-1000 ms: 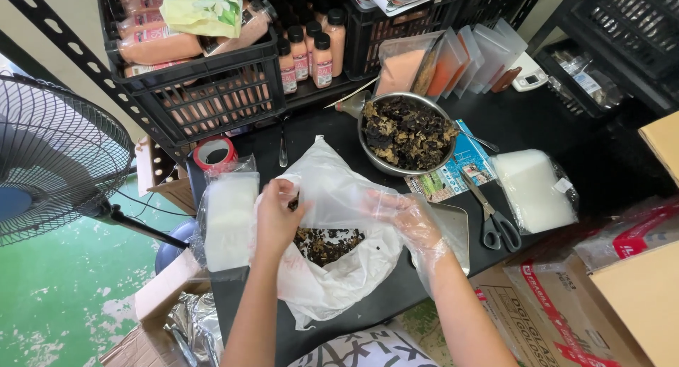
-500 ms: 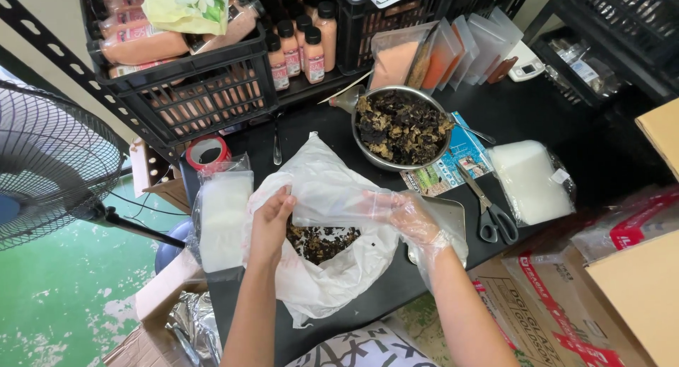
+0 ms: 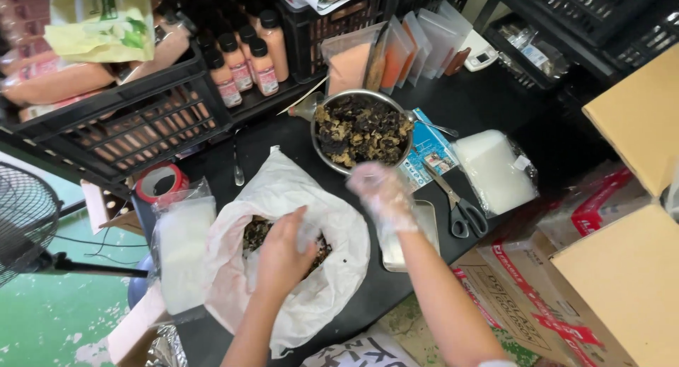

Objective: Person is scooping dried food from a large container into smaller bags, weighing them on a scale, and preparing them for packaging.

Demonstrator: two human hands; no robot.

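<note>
Since the earlier frame, both hands have let go of the small clear bag: bare left hand (image 3: 281, 257) now reaches into the open white bag (image 3: 311, 296) of dark dried fungus (image 3: 256, 232), fingers curled, grip hidden; gloved right hand (image 3: 378, 190) hovers half-open, blurred, at the rim of one steel bowl (image 3: 320, 146) of the same fungus. One pair of scissors (image 3: 456, 206), two stacks of clear pouches (image 3: 180, 250) (image 3: 491, 170), one red tape roll (image 3: 159, 183). Bare black table (image 3: 368, 296) lies near the front edge.
</note>
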